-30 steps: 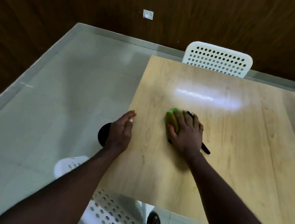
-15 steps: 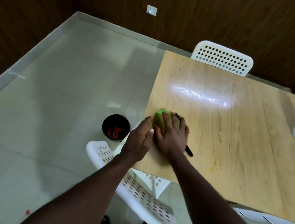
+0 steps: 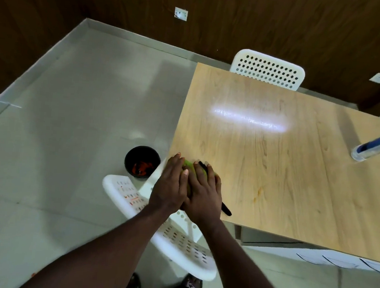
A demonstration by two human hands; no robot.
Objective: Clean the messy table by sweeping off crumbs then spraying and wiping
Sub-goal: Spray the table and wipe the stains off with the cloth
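My right hand (image 3: 204,194) lies over a green brush (image 3: 188,166) with a black handle (image 3: 226,211), fingers curled round it, at the left edge of the light wooden table (image 3: 274,162) near its front corner. My left hand (image 3: 169,185) is pressed against the right one at the table edge, fingers straight and together, partly over the brush. Most of the brush is hidden under both hands. A small orange-brown mark (image 3: 259,191) shows on the tabletop to the right of the hands.
A black bin (image 3: 142,160) with orange scraps stands on the floor just left of the table edge. A white perforated chair (image 3: 176,234) is below the hands, another (image 3: 268,69) at the far side. A clear spray bottle (image 3: 377,146) stands at the table's right.
My right hand has slid the brush leftward from mid-table to the left edge. My left hand has closed in against it. The view has shifted, showing the bin and near chair.
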